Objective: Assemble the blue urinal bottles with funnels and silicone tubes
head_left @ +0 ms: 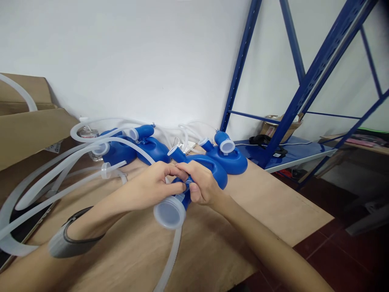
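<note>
Near the middle of the table, my left hand (162,182) and my right hand (202,184) meet with their fingers closed around a blue plastic bottle neck (186,199). Its wide translucent cap (170,213) faces me, just below my fingers. The thumbs press at a small clear piece between the hands, mostly covered by the fingers. From beneath the cap a translucent tube (172,257) runs down toward the front edge. Right behind my hands lies a blue bottle body (217,170) with a handle; whether it belongs to the held neck cannot be made out.
More blue handled bottles (232,162) lie along the wall, some with translucent caps. Coiled translucent tubes (60,192) spread over the left side, beside a cardboard box (33,129) and a clear bottle (88,134). A blue metal rack (291,105) stands at the right.
</note>
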{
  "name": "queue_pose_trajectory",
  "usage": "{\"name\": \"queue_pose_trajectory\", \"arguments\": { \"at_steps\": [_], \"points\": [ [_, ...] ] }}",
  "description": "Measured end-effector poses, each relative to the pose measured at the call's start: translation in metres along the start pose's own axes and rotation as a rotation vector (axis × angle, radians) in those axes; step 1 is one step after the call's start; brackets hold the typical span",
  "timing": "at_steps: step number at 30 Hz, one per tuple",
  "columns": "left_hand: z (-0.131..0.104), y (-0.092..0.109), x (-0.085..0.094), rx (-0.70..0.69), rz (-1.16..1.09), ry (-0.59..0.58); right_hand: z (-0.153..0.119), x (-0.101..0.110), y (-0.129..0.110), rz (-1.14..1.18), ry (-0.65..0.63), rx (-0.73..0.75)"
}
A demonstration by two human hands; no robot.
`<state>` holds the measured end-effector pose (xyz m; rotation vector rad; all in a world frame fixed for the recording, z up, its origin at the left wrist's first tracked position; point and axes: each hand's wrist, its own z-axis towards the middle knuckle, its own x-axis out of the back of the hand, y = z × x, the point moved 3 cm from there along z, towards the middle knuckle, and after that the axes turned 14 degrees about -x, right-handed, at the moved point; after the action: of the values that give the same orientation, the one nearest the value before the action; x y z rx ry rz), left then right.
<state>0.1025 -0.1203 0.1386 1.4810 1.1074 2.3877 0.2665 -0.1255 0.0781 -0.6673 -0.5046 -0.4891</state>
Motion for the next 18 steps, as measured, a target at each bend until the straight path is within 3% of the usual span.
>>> {"name": "queue_pose_trajectory", "arguments": {
  "at_steps": [6,13,18],
  "points": [
    [0.000,-0.005,0.004,0.068,-0.111,-0.004,-0.002,0.000,-0.014,0.045,0.043,0.007],
    [0.005,-0.011,0.006,-0.031,-0.215,-0.001,-0.001,0.001,-0.015,0.144,0.038,0.012],
    [0.003,-0.018,0.008,-0.146,-0.166,-0.044,0.000,0.002,-0.014,0.156,-0.006,-0.014]
  ]
}}
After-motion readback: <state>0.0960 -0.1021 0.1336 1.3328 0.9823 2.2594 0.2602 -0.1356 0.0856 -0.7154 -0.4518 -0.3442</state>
